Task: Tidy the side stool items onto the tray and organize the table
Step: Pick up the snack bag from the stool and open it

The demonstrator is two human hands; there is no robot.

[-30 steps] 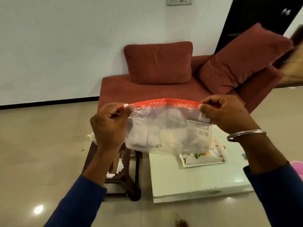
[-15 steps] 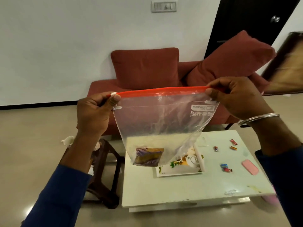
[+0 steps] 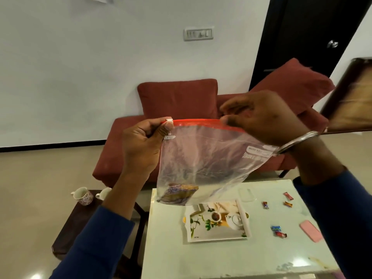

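A white-walled room with a red sofa [image 3: 181, 137] at the far side; nearer stand a pale low table [image 3: 231, 256] and, to its left, a dark side stool [image 3: 80, 224]. My left hand [image 3: 143, 148] pinches the slider end of a clear zip bag [image 3: 205, 164] and my right hand [image 3: 259, 117] pinches its red seal strip, the bag hanging above the table with one packet [image 3: 179, 193] at its bottom. By my reading little is done: two cups [image 3: 82, 195] sit on the stool, the printed tray [image 3: 217, 222] on the table holds nothing, and wrapped candies [image 3: 278, 231] and a pink object [image 3: 311, 230] lie scattered right of it.
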